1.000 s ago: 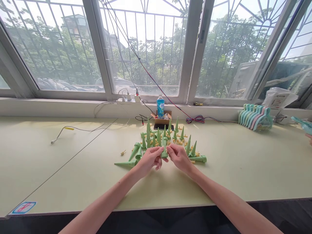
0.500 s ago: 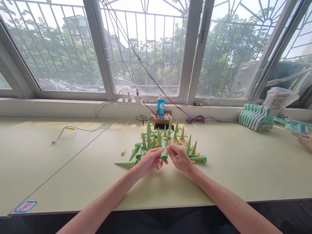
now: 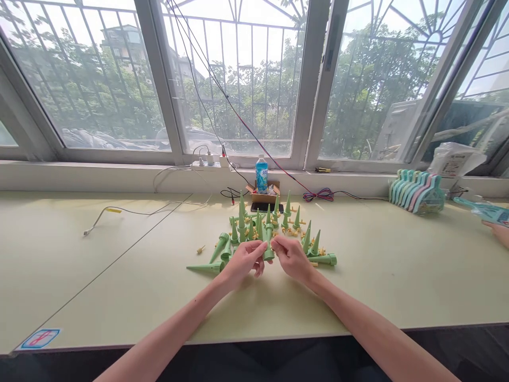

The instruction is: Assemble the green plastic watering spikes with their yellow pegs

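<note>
Between my thumb and fingers, my left hand (image 3: 245, 261) grips a green plastic plant watering spike (image 3: 269, 253), its wide capped end toward me. My right hand (image 3: 292, 258) is closed in a pinch against the spike's right side; whatever its fingertips hold is hidden. Just beyond my hands stand several more green spikes (image 3: 242, 225), upright among scattered small yellow valves (image 3: 293, 232). Other spikes lie on their sides, one to the left (image 3: 202, 267) and one by my right wrist (image 3: 326, 259). A lone yellow valve (image 3: 201, 249) lies left of the group.
On the pale table (image 3: 139, 297), a blue bottle (image 3: 262, 175) and small cardboard box (image 3: 265, 197) stand behind a dark phone (image 3: 256, 207). Cables (image 3: 318, 194) lie along the back. Bagged pastel hanger-like items (image 3: 417, 191) sit right. Another person's hand (image 3: 499, 232) holds a turquoise item (image 3: 491, 212).
The spike's wide end has tilted slightly in my left hand, while my right hand stays at its side. The other person's hand has come further into view at right with the turquoise item.
</note>
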